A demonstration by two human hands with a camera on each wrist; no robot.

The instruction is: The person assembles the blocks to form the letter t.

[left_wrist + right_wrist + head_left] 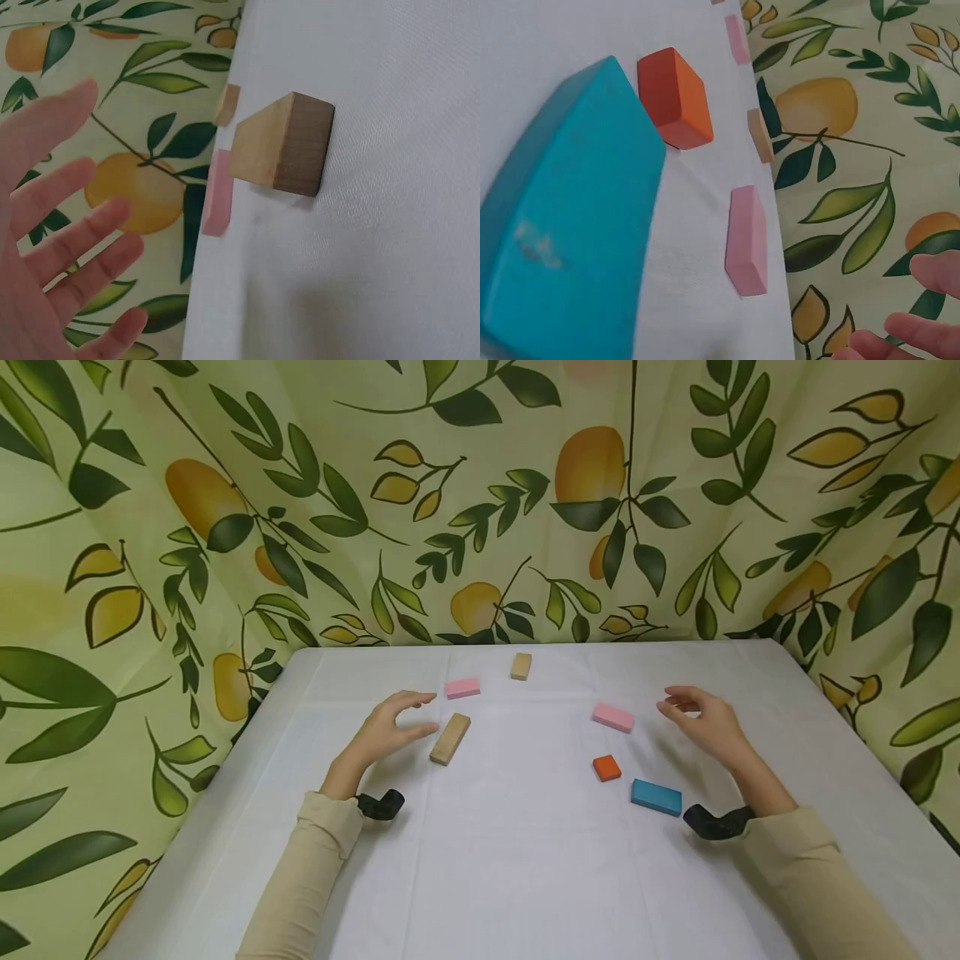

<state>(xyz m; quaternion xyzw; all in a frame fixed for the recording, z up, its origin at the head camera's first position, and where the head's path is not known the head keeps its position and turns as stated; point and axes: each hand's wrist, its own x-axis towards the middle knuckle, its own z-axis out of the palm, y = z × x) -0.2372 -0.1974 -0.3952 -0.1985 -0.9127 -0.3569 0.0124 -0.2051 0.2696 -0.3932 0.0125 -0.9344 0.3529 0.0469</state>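
Observation:
My left hand (387, 727) hovers over the white table with thumb and fingers apart, holding nothing. Just right of its thumb lies a long plain wooden block (450, 740), also large in the left wrist view (281, 146). Beyond its fingertips is a pink block (462, 688). On the other side my right hand (705, 718) is raised with loosely bent fingers and holds nothing. Left of it lies a second pink block (613, 717). Nearer to me are a small orange-red block (607, 767) and a blue block (656, 797), which fills much of the right wrist view.
A small wooden block (521, 666) lies near the far edge of the white-covered table (517, 860). A leaf-and-fruit patterned curtain (480, 510) hangs behind the table and along both sides. A black wrist camera (381, 805) sits at the left cuff, another (717, 822) at the right.

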